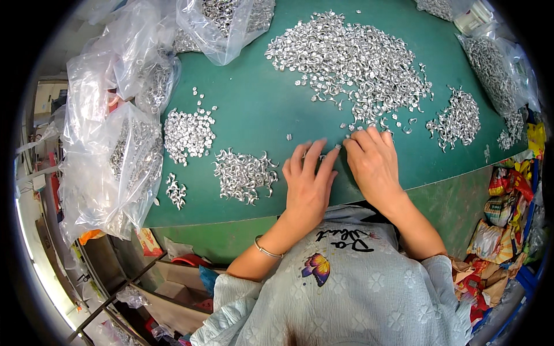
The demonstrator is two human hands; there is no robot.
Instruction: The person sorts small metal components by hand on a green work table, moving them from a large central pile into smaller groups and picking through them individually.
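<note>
On the green table, my left hand reaches forward with its fingers stretched and slightly apart. A small silver metal piece shows at its index fingertip. Close beside it, my right hand has bent fingers drawn together at the near edge of a large heap of small silver metal pieces. What its fingertips hold, if anything, is hidden. Left of my left hand lies a pile of curved, hook-like silver pieces. Farther left sits a pile of small rounded silver pieces. One loose piece lies ahead of my left hand.
Clear plastic bags of metal pieces crowd the left edge; another bag stands at the far right. A pile of curved pieces lies on the right, a small cluster on the left. Colourful packets fill the space below right.
</note>
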